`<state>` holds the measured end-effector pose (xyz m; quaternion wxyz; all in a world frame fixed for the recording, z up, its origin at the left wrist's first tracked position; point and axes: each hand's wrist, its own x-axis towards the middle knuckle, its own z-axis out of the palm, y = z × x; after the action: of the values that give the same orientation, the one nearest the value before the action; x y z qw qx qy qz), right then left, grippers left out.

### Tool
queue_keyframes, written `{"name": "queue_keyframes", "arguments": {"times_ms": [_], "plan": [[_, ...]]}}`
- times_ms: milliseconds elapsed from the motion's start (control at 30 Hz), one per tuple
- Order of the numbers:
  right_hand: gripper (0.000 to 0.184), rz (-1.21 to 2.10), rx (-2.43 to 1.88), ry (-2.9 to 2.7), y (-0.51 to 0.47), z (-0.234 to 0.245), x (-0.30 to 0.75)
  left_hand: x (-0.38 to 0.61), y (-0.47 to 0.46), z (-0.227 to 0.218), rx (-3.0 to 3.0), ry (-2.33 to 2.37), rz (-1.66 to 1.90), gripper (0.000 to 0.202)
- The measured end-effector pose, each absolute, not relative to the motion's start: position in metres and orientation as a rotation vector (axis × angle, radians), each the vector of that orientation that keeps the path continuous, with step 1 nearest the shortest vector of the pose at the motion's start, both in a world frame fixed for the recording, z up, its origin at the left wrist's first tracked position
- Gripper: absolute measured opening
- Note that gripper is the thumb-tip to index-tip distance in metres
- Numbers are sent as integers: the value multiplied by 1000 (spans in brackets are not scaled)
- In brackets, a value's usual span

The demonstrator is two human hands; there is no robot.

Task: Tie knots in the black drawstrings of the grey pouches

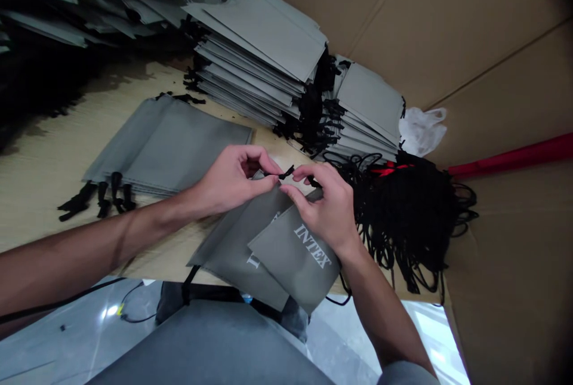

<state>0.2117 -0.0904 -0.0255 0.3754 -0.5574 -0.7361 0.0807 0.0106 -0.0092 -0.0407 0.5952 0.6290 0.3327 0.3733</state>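
Note:
My left hand [233, 179] and my right hand [326, 203] meet over the table edge, both pinched on a short black drawstring cord [282, 174] stretched between their fingertips. Under them lie two grey fabric pouches [290, 253] printed INTEX, overlapping and hanging slightly past the table's front edge. The cord runs into the top of the upper pouch, beneath my right fingers.
A flat pile of grey pouches [170, 146] with black cord ends lies left. Tall stacks of pouches [259, 57] [369, 110] stand behind. A tangle of black cords [403, 212] sits right, beside a white plastic bag [421, 128], a red bar [510, 158] and cardboard walls [492, 45].

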Motion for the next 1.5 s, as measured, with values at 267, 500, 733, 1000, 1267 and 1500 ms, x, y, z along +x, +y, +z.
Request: {"name": "queue_keyframes", "arguments": {"times_ms": [267, 500, 733, 1000, 1267, 1500], "plan": [[10, 215, -1343, -1850, -93, -26, 203, 12, -13, -43, 1440, 688, 917, 18], [14, 324, -1358, -1787, -93, -25, 207, 11, -16, -39, 1663, 649, 903, 8], [13, 555, -1380, -1656, -94, -23, 212, 1, -9, -33, 2004, 589, 897, 13], [12, 630, -1379, -1728, -93, -20, 215, -4, -6, -32, 2138, 562, 903, 11], [12, 595, -1385, -1802, -92, -20, 215, -6, -4, -33, 2309, 471, 913, 13], [12, 555, -1382, -1814, -92, -22, 214, -5, -5, -43, 2512, 456, 1007, 15]]}}
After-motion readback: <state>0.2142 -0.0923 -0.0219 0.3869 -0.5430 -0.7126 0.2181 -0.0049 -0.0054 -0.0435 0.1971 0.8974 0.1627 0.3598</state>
